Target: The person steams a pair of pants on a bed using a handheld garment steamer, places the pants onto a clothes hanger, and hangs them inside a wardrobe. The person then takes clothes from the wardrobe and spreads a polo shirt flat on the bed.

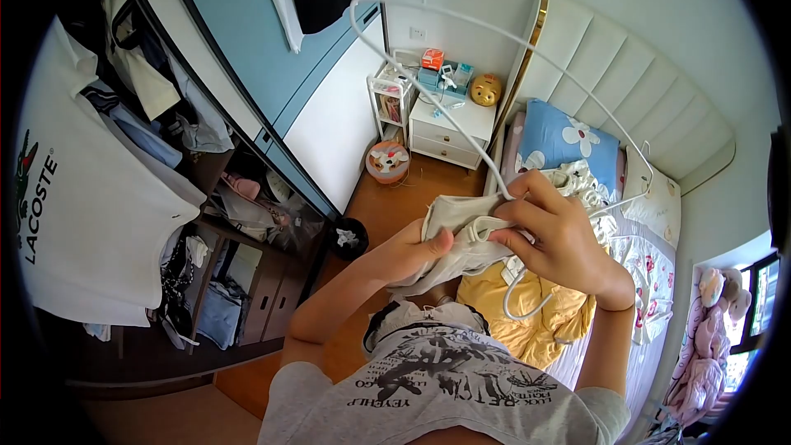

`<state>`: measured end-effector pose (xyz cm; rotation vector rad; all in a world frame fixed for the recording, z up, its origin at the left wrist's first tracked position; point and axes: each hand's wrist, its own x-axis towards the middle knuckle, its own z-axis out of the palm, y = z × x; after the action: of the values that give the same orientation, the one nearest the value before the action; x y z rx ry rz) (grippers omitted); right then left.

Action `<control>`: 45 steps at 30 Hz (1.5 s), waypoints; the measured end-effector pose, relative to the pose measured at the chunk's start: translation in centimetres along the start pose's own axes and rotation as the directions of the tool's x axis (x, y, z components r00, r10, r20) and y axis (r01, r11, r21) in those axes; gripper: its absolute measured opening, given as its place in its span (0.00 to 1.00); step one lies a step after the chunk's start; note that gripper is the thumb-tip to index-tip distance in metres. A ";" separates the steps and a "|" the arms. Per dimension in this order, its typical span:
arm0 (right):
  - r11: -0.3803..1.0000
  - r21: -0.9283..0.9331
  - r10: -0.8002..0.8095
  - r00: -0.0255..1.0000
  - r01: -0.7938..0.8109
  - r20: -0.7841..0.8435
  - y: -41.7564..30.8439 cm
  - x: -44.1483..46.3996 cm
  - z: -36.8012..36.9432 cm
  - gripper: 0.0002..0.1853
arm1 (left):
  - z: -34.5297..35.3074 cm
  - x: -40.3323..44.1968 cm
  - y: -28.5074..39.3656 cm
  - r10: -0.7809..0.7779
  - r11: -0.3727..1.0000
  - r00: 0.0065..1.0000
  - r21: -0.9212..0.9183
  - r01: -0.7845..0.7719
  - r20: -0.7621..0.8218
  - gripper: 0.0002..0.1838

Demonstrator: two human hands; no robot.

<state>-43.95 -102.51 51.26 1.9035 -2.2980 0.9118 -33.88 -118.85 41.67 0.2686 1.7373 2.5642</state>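
in the head view, the left hand (409,250) presses the cream cloth (451,213) between thumb and fingers, at the left side of its folds. the right hand (554,239) pinches the other side of the same cloth, near one end of the white hanger (498,179). so the cloth is in the air, in front of the grey shirt (428,363), and all fingers are narrow around it. how firmly the right fingers also hold the hanger wire, i cannot tell.

the cloth is thick and folded, so one layer could slip out if the thumb presses only the outer fold. the hanger makes a wide loop beyond the hands; if the wrist turns, its weight could pull it out of the fingers. the curved hook end hangs above the yellow cloth (527,313) and could catch there, if the hands go lower.

about the room: the bed limits the right side, and the wardrobe (264,301) the left. between them a strip of brown floor (362,259) is free, but the black bin (347,238) stands at the wardrobe's edge.
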 end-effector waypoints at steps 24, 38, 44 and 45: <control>0.966 0.133 0.212 0.974 -0.221 0.076 2.5 3.8 -2.1 0.06 | 0.0 5.7 2.9 0.072 0.902 0.997 0.427 -0.072 0.016 0.21; 0.915 0.384 0.057 0.983 -0.122 0.175 0.6 2.4 0.9 0.18 | -1.8 6.3 1.7 0.271 0.943 0.961 0.216 -0.252 -0.062 0.15; 0.801 0.577 -0.123 0.899 -0.160 0.420 1.5 1.2 4.7 0.26 | -1.5 6.6 3.4 0.191 0.947 0.974 0.285 -0.150 -0.119 0.16; 0.804 0.574 -0.121 0.902 -0.156 0.415 1.7 0.8 5.8 0.26 | -1.6 6.7 3.4 0.194 0.945 0.975 0.288 -0.155 -0.112 0.16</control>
<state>-43.72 -105.66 46.03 2.5632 -2.4504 1.4991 -40.55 -120.79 45.07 0.2687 2.2244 2.5012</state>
